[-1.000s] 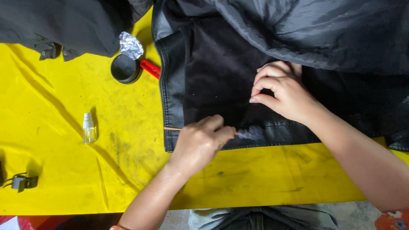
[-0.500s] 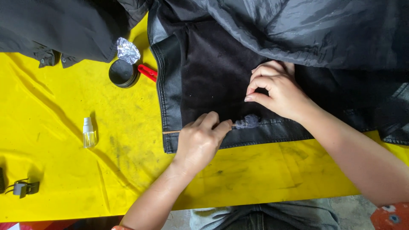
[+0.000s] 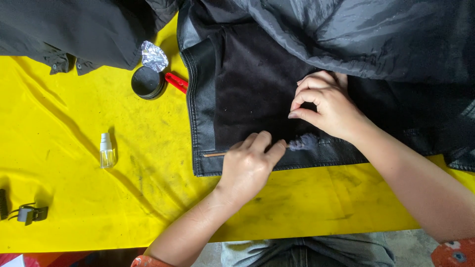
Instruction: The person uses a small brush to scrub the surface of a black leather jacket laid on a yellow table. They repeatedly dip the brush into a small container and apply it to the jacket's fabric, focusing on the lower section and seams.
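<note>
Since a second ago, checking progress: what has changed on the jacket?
The left hand has slid its thin stick rightward along the jacket hem, the grey swab tip moving with it. The right hand stays pressing the fabric; tin and spray bottle are unmoved.

Setting: small garment-care or leather-repair workbench, apparently a workshop. Evidence: smudged, creased yellow sheet covering the table (image 3: 74,188); 1 black leather jacket with velvety dark lining (image 3: 257,84) spread open on it; 1 round black tin of paste (image 3: 147,82) beside crumpled foil (image 3: 154,56); 1 small clear spray bottle (image 3: 106,152); 1 black metal clip (image 3: 30,213) at the edge.
</note>
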